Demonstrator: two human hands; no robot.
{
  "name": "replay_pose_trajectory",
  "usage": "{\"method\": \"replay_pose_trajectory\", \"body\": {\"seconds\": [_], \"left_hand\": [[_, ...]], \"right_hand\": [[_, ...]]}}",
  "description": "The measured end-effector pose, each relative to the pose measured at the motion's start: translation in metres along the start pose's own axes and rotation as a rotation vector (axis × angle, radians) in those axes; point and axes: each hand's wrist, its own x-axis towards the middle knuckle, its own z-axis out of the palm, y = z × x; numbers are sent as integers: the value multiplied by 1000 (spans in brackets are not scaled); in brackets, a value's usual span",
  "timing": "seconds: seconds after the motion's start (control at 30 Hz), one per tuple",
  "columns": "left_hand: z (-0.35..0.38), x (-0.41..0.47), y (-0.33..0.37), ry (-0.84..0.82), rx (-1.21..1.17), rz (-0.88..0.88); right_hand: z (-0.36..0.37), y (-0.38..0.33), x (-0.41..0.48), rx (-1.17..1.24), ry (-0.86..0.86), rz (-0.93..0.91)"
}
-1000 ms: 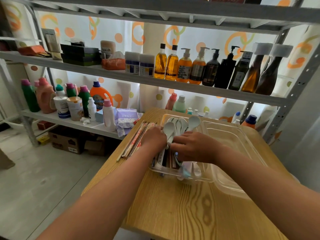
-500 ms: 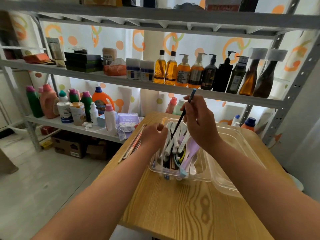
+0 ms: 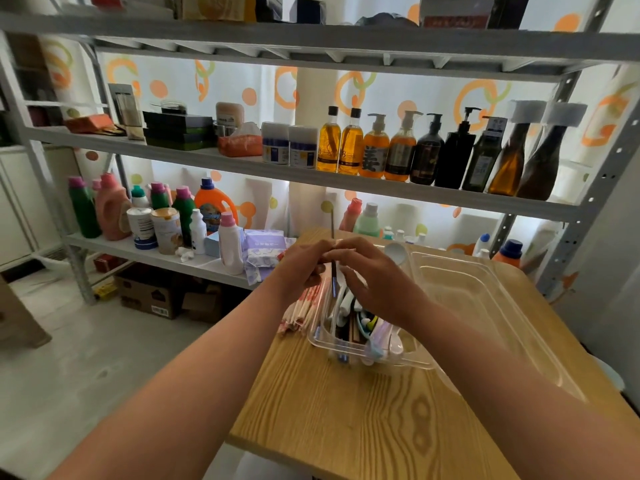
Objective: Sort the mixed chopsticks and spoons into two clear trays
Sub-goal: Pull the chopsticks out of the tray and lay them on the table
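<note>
A dark chopstick (image 3: 332, 230) with a blue lower end stands upright over the left clear tray (image 3: 320, 339). My left hand (image 3: 303, 266) and my right hand (image 3: 375, 284) meet at its middle, and the fingertips of both pinch it. The left tray holds mixed white spoons (image 3: 346, 299) and several dark chopsticks; a white spoon bowl (image 3: 396, 252) sticks up at its far end. The right clear tray (image 3: 485, 306) lies beside it and looks empty. A bundle of pale, red-marked chopsticks (image 3: 301, 311) lies on the table left of the tray.
The wooden table (image 3: 346, 417) has bare surface in front of the trays. Behind it stands a grey metal shelf rack (image 3: 311, 183) with pump bottles, detergent bottles and tins. Cardboard boxes (image 3: 149, 296) sit on the floor to the left.
My right hand lifted a dark chopstick out of the left tray, then lowered and moved left. My left hand rose from the tray's edge to meet it at the chopstick.
</note>
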Motion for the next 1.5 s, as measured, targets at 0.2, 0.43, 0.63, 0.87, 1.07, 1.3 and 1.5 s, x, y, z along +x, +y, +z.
{"method": "replay_pose_trajectory", "body": {"seconds": [0.2,0.43,0.63,0.87,1.07,1.3,1.5], "left_hand": [[-22,18,-22,257,507,17],[-38,30,-45,257,896,3],[-35,33,-59,269,1099,-58],[-11,32,-46,301,948,36],[16,35,-52,167,990,12],[17,36,-57,170,1016,37],[18,35,-57,172,1027,27]], "right_hand": [[-6,1,-2,67,-446,352],[9,1,-7,-39,-771,646],[13,-5,-5,-117,-885,706],[21,-15,4,-413,-964,577],[26,-16,6,-433,-935,559],[27,-20,1,-488,-878,566],[30,-20,3,-528,-853,575]]}}
